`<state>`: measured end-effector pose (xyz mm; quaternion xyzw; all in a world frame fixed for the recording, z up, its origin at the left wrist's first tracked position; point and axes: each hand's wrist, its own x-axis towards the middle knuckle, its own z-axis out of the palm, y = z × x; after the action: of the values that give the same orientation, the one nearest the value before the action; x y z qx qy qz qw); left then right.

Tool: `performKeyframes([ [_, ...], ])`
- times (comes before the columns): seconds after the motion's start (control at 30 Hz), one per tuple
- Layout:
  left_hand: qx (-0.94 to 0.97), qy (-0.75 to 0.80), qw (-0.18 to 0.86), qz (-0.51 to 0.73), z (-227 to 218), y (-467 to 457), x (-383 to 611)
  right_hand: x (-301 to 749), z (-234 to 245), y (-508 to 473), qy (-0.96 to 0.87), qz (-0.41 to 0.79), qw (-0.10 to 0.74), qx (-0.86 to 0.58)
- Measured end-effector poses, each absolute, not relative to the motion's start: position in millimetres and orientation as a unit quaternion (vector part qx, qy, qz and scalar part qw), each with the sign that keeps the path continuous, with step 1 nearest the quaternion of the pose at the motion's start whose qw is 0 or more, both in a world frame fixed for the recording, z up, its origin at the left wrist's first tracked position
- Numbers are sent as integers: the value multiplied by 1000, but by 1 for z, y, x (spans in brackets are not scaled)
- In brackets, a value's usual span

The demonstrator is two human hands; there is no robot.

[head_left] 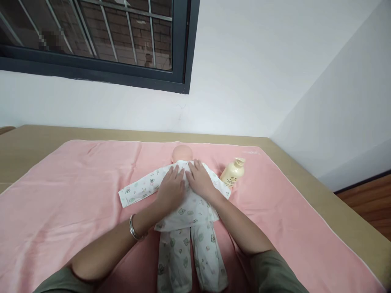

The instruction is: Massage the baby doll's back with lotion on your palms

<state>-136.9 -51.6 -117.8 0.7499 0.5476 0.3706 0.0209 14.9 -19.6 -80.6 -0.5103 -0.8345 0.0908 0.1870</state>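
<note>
A baby doll (pixel 182 153) lies on a pink mat, its bald head at the far end and no facial features showing. It wears a white printed long-sleeved top (pixel 190 207) and matching trousers (pixel 174 254). My left hand (pixel 171 188) rests flat on the upper part of the top, left of its middle. Beside it my right hand (pixel 200 179) lies flat near the doll's right-hand shoulder in view. Fingers of both hands are stretched out and point toward the doll's head. One sleeve (pixel 137 192) spreads out to the left; the other is partly behind my right forearm.
A cream pump bottle (pixel 233 171) stands or leans just right of the doll's shoulder. The pink mat (pixel 79 183) covers much of the wooden table (pixel 293 179). Behind are a white wall (pixel 232 81) and a dark-framed barred window (pixel 122 75).
</note>
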Motion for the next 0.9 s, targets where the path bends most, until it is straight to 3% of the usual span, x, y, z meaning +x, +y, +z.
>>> performKeyframes([
  [0.1, 758, 547, 18, 356, -116, -64, -127, 18, -81, -4, -800, 100, 192, -560],
  [0.3, 710, 578, 14, 403, -121, -34, -138, 10, -80, -24, -838, 47, 181, -512],
  [0.9, 714, 570, 18, 407, -121, -28, -135, 18, -76, -6, -830, 105, 175, -519],
])
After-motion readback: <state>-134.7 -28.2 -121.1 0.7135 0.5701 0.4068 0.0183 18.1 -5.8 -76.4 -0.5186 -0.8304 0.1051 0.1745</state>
